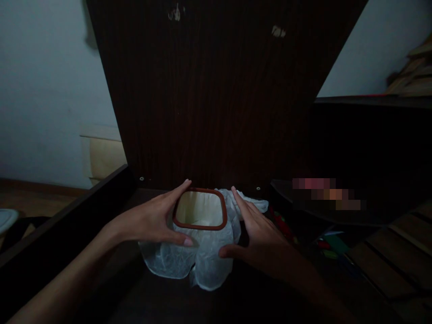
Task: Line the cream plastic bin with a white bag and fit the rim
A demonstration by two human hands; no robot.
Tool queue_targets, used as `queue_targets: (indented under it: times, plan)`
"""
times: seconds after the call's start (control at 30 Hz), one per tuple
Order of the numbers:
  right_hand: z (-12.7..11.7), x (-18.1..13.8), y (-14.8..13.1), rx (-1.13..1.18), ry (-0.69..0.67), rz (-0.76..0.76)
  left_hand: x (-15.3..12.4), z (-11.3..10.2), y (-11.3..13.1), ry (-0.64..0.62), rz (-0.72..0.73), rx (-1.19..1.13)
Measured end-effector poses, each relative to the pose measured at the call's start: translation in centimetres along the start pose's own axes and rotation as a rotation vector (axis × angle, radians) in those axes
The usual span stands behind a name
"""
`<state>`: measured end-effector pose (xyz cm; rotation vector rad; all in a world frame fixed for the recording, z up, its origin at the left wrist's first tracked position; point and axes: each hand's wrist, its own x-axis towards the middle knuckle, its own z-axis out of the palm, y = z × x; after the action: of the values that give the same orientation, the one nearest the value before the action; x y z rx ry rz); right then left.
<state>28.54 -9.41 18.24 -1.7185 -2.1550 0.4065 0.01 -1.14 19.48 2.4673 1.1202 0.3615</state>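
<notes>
1. Two hands flank the container (202, 227) in my remote head view; its brown rim faces up.
2. My left hand (151, 218) spreads wide at its left side, thumb in front.
3. My right hand (261, 234) spreads wide at its right; I cannot tell how firmly either presses.
4. Translucent plastic (212, 258) bunches around the container, on a dark surface (118, 283) before an upright panel (216, 112).

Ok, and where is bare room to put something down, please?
The surface seems bare, though dim, in front of the translucent plastic, and in a smaller patch between the side board, the back panel and the left hand. Around the brown-rimmed container it is crowded: that hand and the right hand flank it, and plastic spreads beyond the latter.
</notes>
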Motion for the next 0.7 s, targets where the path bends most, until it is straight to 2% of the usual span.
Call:
queue_targets:
  times: [0.17, 0.23, 0.3, 0.37, 0.47, 0.57, 0.7]
  plan:
    - [2.3, 0.0, -0.2, -0.176, -0.008, 0.242, -1.1, 3.3, -1.3, 0.19, -0.072, -0.051]
    - [3.0, 0.0, 0.1, -0.264, 0.006, 0.263, -1.5, 3.9, -1.9, 0.189, -0.12, -0.092]
    - [3.4, -0.2, 0.5, -0.32, 0.017, 0.251, -2.1, 4.2, -2.3, 0.137, -0.156, -0.131]
    - [3.6, -0.4, 0.9, -0.32, -0.012, 0.195, -2.6, 4.2, -2.6, 0.079, -0.183, -0.158]
    - [3.8, -0.6, 1.8, -0.274, -0.05, 0.006, -3.0, 4.2, -2.8, 0.077, -0.199, -0.169]
    - [3.9, -0.8, 2.4, -0.233, -0.09, -0.161, -2.9, 4.0, -2.9, 0.126, -0.179, -0.128]
    - [3.9, -1.5, 1.5, -0.149, -0.165, -0.24, -2.6, 3.9, -2.9, 0.239, -0.221, -0.098]
